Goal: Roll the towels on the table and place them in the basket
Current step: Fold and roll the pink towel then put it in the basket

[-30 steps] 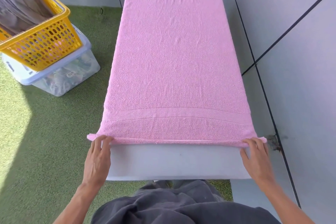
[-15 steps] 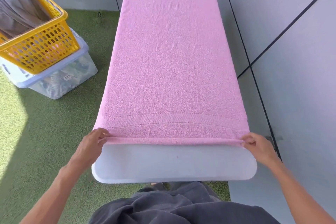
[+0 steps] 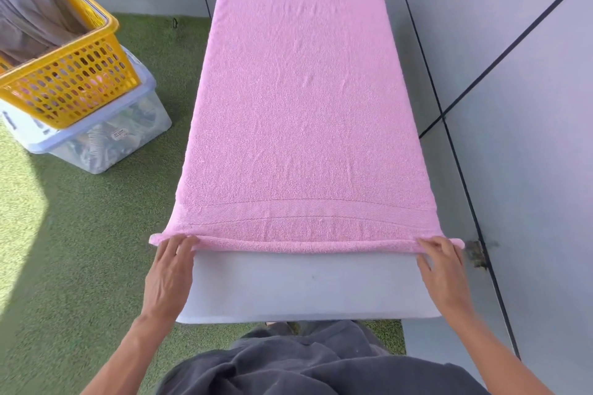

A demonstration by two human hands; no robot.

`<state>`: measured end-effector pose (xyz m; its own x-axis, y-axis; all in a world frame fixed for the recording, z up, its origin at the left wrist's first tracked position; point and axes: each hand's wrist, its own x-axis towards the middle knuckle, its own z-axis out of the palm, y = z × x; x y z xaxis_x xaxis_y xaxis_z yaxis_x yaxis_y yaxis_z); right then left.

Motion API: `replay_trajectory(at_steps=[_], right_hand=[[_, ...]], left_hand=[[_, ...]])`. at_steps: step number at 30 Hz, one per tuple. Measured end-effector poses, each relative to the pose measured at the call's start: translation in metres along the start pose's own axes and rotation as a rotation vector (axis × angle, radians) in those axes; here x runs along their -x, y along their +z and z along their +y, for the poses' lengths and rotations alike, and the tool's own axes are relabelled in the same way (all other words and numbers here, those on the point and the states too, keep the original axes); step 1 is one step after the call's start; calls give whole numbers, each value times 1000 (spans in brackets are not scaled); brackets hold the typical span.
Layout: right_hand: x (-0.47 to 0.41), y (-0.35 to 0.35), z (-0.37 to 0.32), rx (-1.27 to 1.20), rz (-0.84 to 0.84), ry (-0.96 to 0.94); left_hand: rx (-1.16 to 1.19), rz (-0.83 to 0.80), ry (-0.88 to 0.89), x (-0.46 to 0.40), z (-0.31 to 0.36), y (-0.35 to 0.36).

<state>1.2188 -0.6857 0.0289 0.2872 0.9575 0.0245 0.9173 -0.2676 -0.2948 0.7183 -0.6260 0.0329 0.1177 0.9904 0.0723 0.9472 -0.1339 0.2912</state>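
A: Item one, head view, change since half a second back: both hands have shifted along the near hem; left hand (image 3: 168, 269) now lies flatter at the left corner, right hand (image 3: 441, 266) likewise at the right corner; hem turned over into a thin first fold.

B: Grip state?

A: Left fingers fairly straight, close together, pressing the folded edge of the pink towel (image 3: 301, 99); right fingers the same, tips on the edge; thumbs hidden, so whether either pinches underneath I cannot tell.

B: Location of goods?

A: Towel spread flat over the white table (image 3: 305, 285), near strip of table bare; yellow basket (image 3: 73, 83) well apart at left, on a clear storage tub (image 3: 106, 144), grey cloth inside.

B: Meaning?

A: Rolling judged barely begun; basket step not yet reached.
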Motion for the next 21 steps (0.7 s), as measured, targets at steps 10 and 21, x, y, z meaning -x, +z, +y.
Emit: replay_trajectory(at_steps=[10,21], right_hand=[[-11,-15,16,-6,-116,-69],[-37,-21,-2,-305,-88,274]], left_hand=[[-8,-132,28,-8,-22,-13],[92,-144,-143,-41,-21,-22]])
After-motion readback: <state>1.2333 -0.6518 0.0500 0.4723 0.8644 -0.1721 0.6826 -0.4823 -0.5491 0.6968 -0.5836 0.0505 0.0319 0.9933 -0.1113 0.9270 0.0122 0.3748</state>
